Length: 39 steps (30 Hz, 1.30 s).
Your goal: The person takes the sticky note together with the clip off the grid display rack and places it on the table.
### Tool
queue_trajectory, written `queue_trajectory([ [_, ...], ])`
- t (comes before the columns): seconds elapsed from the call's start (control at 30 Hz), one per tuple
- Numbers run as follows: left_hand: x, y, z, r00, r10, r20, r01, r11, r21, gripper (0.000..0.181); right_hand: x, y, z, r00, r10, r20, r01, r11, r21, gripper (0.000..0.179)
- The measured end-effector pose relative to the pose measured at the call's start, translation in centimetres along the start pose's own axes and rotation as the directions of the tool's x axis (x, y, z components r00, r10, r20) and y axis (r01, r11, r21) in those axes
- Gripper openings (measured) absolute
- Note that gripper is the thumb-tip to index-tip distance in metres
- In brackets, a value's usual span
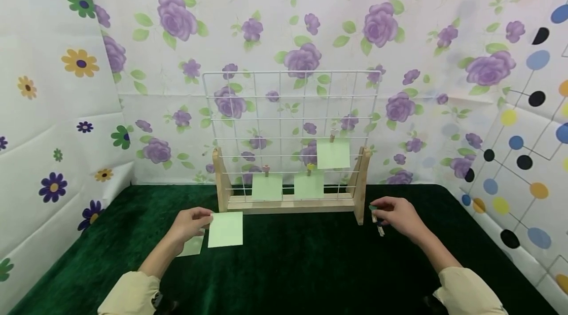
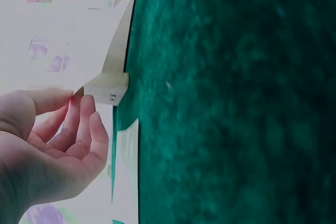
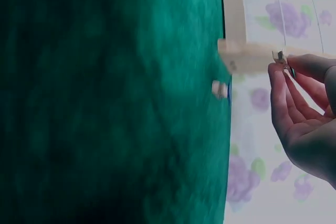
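Note:
My left hand (image 1: 188,226) pinches a square pale green paper note (image 1: 227,230) by its upper left corner, thumb against fingertips. Below that hand, another pale green note (image 1: 192,246) lies on the cloth. At the right, my right hand (image 1: 401,217) pinches a small clothespin (image 3: 282,60) with a green top between thumb and forefinger. Another little clothespin (image 3: 219,89) lies on the cloth beneath it. Between the hands stands a white wire grid (image 1: 292,119), where clothespins hold three pale green notes, one of them the upper right note (image 1: 334,154).
A wooden stand (image 1: 290,206) with two upright side pieces carries the grid at the back of the table. Dark green velvety cloth (image 1: 288,265) covers the tabletop. Flower-patterned sheets (image 1: 266,4) hang behind and at the left, and a dotted sheet (image 1: 532,177) hangs at the right.

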<state>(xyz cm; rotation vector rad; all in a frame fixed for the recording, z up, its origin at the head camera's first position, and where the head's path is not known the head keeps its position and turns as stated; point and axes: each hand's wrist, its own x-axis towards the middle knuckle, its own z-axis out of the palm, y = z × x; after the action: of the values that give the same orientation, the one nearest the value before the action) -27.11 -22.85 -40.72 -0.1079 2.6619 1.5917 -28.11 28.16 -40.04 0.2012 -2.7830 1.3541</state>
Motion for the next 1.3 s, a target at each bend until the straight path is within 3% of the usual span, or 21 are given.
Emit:
queue_trajectory([
  [0.33, 0.0, -1.1, -0.5, 0.998, -0.050, 0.027, 0.050, 0.998, 0.030, 0.025, -0.6, 3.1, -2.1, 0.996, 0.063, 0.061, -0.064, 0.998, 0.028, 0.032],
  [0.67, 0.1, -1.0, -0.7, 0.999, -0.042, 0.031, 0.041, 0.998, 0.049, 0.027, -0.6, 4.3, -2.7, 0.979, 0.163, 0.121, -0.165, 0.986, 0.008, 0.035],
  [0.97, 0.6, -1.3, -0.5, 0.998, -0.047, 0.032, 0.044, 0.994, 0.101, 0.023, -0.4, 5.1, -3.1, 0.977, 0.176, 0.116, -0.177, 0.984, -0.007, 0.035],
  [1.3, 0.7, -1.4, -0.6, 1.000, 0.003, 0.005, -0.004, 0.984, 0.178, 0.018, -0.5, 5.0, -2.7, 0.979, 0.164, 0.117, -0.160, 0.986, -0.044, 0.033],
])
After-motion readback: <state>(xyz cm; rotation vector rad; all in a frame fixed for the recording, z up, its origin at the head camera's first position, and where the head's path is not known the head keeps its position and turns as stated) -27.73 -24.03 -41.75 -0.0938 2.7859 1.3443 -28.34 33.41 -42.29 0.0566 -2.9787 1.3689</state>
